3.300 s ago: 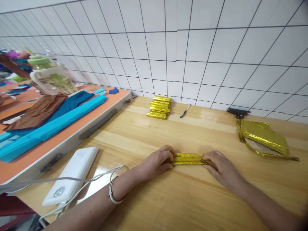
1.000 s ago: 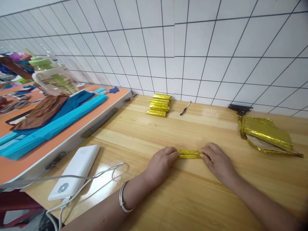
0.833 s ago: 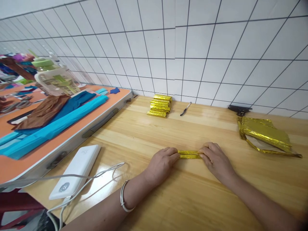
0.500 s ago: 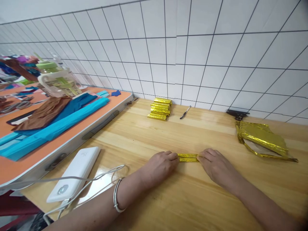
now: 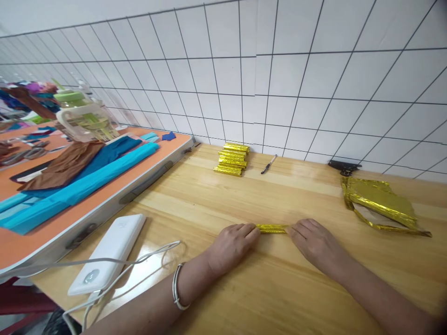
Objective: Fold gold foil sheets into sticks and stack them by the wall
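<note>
A narrow folded strip of gold foil paper [image 5: 271,228] lies flat on the wooden table between my hands. My left hand [image 5: 234,245] is closed over its left end, fingers pressed down together. At the right end, my right hand [image 5: 310,241] pinches the strip in the same way. The fingertips and the strip's two ends are hidden under the hands. Farther back, near the wall, several folded gold foil strips [image 5: 232,159] lie in a row. A loose stack of gold foil sheets [image 5: 382,200] rests on the table at the right.
A pen [image 5: 268,164] and a black clip-like object [image 5: 345,166] lie near the tiled wall. On the left are a white power bank [image 5: 108,251] with its cable [image 5: 146,256] and an orange table [image 5: 167,153] bearing blue fabric [image 5: 87,181] and a green-lidded bottle [image 5: 84,114].
The strip between my hands looks narrower, its upper part folded down over the lower. My left hand has shifted slightly, while my right hand stays at the right end.
</note>
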{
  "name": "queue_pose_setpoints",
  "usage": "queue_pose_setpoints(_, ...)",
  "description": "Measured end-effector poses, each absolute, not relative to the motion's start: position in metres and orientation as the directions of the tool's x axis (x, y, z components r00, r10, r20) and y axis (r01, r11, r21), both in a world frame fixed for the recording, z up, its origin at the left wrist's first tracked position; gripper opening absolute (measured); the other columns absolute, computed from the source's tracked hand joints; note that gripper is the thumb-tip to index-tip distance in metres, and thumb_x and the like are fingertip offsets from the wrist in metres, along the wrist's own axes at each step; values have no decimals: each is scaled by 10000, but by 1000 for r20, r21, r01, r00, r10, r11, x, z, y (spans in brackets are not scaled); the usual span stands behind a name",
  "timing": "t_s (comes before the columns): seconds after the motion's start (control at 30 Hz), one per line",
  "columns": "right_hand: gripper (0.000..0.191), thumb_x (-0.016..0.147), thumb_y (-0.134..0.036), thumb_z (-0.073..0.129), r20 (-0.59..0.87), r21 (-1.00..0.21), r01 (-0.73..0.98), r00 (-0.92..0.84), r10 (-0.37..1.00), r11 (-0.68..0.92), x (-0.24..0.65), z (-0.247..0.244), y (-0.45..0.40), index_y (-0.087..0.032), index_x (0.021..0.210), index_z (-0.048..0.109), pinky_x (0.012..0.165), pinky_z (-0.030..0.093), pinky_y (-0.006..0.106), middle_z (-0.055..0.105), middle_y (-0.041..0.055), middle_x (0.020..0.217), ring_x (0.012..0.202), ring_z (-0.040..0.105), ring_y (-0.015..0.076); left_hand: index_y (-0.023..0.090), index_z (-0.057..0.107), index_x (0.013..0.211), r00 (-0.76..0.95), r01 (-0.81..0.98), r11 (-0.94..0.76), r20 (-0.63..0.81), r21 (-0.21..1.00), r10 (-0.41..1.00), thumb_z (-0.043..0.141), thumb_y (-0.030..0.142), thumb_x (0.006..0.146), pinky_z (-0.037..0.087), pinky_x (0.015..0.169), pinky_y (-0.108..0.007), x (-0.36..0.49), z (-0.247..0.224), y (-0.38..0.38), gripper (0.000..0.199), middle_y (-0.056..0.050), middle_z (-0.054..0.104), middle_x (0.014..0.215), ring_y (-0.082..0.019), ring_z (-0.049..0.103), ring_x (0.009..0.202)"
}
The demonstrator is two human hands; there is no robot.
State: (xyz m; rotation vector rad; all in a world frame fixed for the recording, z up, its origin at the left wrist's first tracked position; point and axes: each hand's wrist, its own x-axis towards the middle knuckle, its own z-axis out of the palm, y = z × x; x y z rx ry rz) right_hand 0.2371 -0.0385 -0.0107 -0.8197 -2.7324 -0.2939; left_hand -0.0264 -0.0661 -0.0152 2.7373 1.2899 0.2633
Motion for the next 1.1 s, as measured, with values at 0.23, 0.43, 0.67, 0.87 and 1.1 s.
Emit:
queue_pose_setpoints(0.23,347,869,-48,378,359,14,544,-786,503,839,245,-17,-41,-144,1145,566,820,483,414,644,117,971,938,563,224,199,515,1100,632,696,-649,168,306,757,365,182,918,457,824,-293,-37,-20,-59,236,-71,600,1000,-176,567,936)
queue_pose_setpoints(0.43,346,878,-78,397,343,-153,565,-739,580,810,249,-25,-39,-170,1181,537,837,496,370,634,97,1026,969,547,201,201,545,1093,607,628,-635,227,449,761,356,206,925,459,858,-262,-45,-21,-52,253,-71,567,1098,-146,562,962)
queue_pose_setpoints(0.67,257,876,-133,419,378,-358,587,-620,688,726,243,-26,-32,-221,1047,590,737,497,349,646,48,849,819,562,186,190,588,1009,559,662,-594,227,457,798,374,180,904,480,804,-262,-45,-23,-52,239,-86,555,1028,-147,566,903)
queue_pose_setpoints(0.87,208,877,-170,434,365,-433,603,-562,742,670,242,-30,-30,-225,1010,584,709,472,343,623,39,818,781,542,182,188,576,1027,506,688,-555,240,467,829,367,194,912,460,772,-265,-42,-27,-46,239,-69,592,895,-157,569,851)
queue_pose_setpoints(1.1,189,881,-210,454,343,-450,626,-537,771,636,241,-29,-28,-226,1008,593,732,448,341,628,35,836,798,537,178,196,575,1008,483,736,-517,195,437,854,366,191,909,443,729,-248,-40,-25,-45,231,-52,583,877,-152,565,820)
